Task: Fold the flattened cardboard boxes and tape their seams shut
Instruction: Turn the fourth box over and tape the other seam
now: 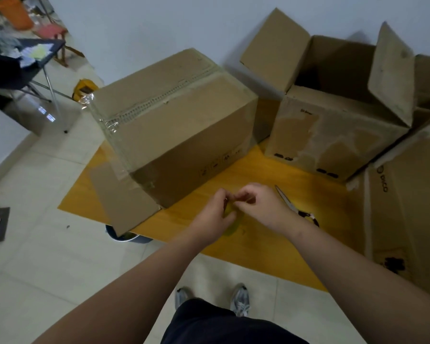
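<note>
Cardboard first: where is the box I am sealing?

— The closed box [174, 120] stands on the yellow table [271, 175], ahead of your hands and to their left. Its top seam [164, 100] runs along the long axis, from the near-left end, glossy with clear tape, away to the far right.

And my hands?

— Both meet just short of the box's near corner. Your left hand [215, 214] is curled round the tape roll [231, 224]. Your right hand [261, 207] pinches at the roll's rim, apparently picking for the free end, though the end itself is too small to make out. Your left hand is nearer the taped end, so a strip would likely start there.

What lies around them?

— Scissors [296, 207] rest just right of your right hand. A loose flap [119, 194] juts past the table's left edge. An open box [333, 115] and another box [407, 194] stand to the right.
</note>
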Available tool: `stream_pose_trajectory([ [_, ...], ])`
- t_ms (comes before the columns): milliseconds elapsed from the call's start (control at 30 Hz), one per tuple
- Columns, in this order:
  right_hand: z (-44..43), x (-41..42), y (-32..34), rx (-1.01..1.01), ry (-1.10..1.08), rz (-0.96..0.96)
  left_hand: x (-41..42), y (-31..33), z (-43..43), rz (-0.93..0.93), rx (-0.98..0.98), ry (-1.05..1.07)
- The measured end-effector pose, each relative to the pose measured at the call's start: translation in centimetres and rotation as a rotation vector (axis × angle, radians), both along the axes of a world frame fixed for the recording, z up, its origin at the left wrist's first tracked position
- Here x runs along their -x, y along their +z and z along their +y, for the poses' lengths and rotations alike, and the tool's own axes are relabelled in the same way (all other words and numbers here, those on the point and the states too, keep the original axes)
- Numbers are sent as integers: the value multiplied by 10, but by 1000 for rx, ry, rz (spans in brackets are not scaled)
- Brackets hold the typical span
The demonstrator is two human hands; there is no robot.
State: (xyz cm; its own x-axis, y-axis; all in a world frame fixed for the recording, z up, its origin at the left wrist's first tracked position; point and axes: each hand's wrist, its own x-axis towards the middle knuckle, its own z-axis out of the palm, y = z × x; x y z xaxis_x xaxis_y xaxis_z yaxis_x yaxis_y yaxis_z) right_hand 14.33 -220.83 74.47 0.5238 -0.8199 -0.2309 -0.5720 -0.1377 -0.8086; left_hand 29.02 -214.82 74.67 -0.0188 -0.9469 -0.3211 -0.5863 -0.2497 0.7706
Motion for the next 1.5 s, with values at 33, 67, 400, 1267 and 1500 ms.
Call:
stream_pose_trajectory([
  [33, -1, -2, 2, 25, -13, 5, -3, 1, 0, -20, 15, -10],
  [67, -1, -4, 5, 52, -26, 15, -5, 3, 1, -25, 32, -4],
  [400, 9, -33, 24, 322, -96, 18, -23, 11, -11, -18, 85, 215],
  [1267, -9, -6, 16, 304, -207, 16, -3, 11, -16, 24, 149, 186],
  [1500, -7, 17, -2, 373, -93, 547, 2, -2, -31, -398, 279, -151],
])
